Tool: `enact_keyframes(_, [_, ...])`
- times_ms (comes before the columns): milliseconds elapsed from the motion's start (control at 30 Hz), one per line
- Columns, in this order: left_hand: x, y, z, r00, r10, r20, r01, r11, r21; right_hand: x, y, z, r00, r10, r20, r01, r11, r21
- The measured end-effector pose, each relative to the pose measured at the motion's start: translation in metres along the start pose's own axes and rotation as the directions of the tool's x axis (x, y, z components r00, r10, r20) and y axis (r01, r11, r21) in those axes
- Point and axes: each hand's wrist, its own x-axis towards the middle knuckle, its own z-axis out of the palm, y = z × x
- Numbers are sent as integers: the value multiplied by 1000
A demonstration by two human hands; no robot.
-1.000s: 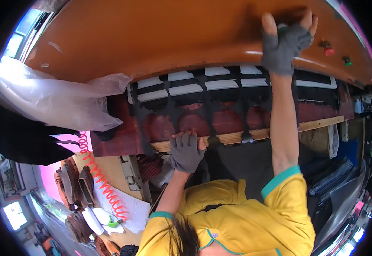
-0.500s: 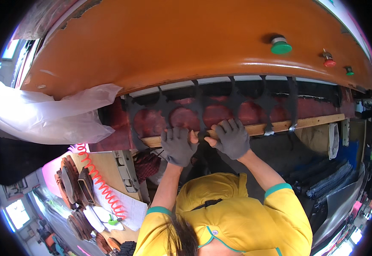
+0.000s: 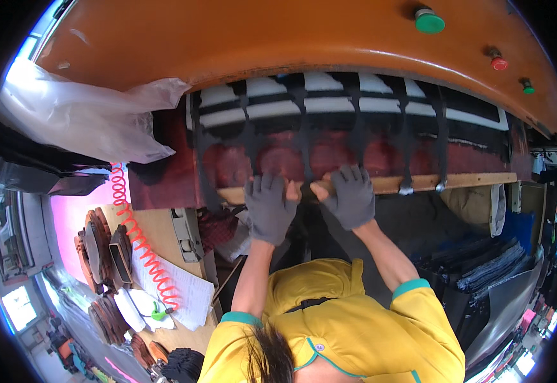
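Observation:
A dark sheet [image 3: 357, 137] with a row of large cut-out openings lies across a dark red bed [image 3: 332, 150]. Its narrow strips run toward me and over a wooden rail [image 3: 470, 180] along the bed's front edge. My left hand [image 3: 269, 207], in a grey glove with a bare thumb, is closed on the sheet's near edge at the rail. Just to its right my right hand [image 3: 350, 199], gloved alike, grips the same edge. One strip hangs between the two thumbs. What lies under the fingers is hidden.
Beyond the bed rises an orange machine housing [image 3: 246, 41] with green and red push buttons [image 3: 429, 22]. Clear plastic sheeting [image 3: 93, 118] drapes at left. A red coiled hose [image 3: 147, 258] crosses a side table holding brown parts [image 3: 96, 246] and papers. Dark sheets [image 3: 492, 268] are stacked at right.
The housing sits higher in the picture, and white bands now show beyond the bed beneath the strips. Both hands stay at the rail, closed on the sheet.

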Motion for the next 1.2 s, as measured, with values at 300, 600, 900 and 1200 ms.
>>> enact_keyframes(300, [9, -4, -20, 948, -178, -265, 150, 981, -121, 23, -36, -29, 950, -74, -303, 136, 972, 189])
enact_keyframes(600, [0, -15, -9, 927, -94, -363, 150, 980, 130, 111, -62, 8, 993, 15, 116, -43, 969, 245])
enact_keyframes(900, [-34, -8, -21, 940, -125, -318, 164, 981, 99, 77, -30, -44, 952, 237, 193, -208, 40, 977])
enact_keyframes(1200, [-32, -8, -18, 939, -89, -333, 130, 986, 105, 51, -2, -52, 992, 129, -9, -125, 972, 197])
